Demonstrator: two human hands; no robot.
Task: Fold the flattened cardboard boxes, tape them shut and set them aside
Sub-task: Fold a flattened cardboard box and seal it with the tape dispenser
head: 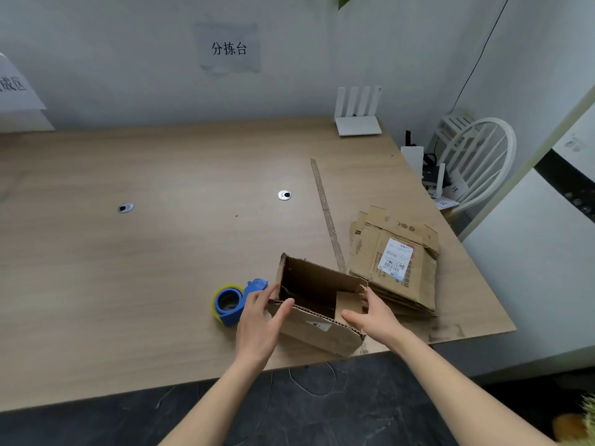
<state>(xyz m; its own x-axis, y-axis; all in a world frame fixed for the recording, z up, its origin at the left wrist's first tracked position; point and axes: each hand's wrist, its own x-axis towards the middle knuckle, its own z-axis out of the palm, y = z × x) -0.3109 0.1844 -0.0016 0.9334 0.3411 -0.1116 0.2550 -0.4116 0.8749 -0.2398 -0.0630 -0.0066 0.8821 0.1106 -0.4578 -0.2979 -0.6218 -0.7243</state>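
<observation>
My left hand is at the left end of the opened cardboard box, in the lower middle of the frame. Its thumb hooks over the near wall of the box and its fingers lie along the outside of the left end, so it grips that corner. My right hand is at the right end of the box, with straight fingers that press on a small inner flap, which leans into the box. This hand is flat and does not pinch anything.

The box stands on the wooden table, close to its near edge, with its open side up and its inside dark. Just right of it, toward the middle right of the frame, lies a stack of flattened boxes; the top one carries a white shipping label. The stack and the box seem to touch, but I cannot tell for sure.

Just left of my left hand lies a blue tape dispenser with a yellow roll. A long thin strip lies on the table above the box. A white router stands at the far edge, and a white chair is at the right.
</observation>
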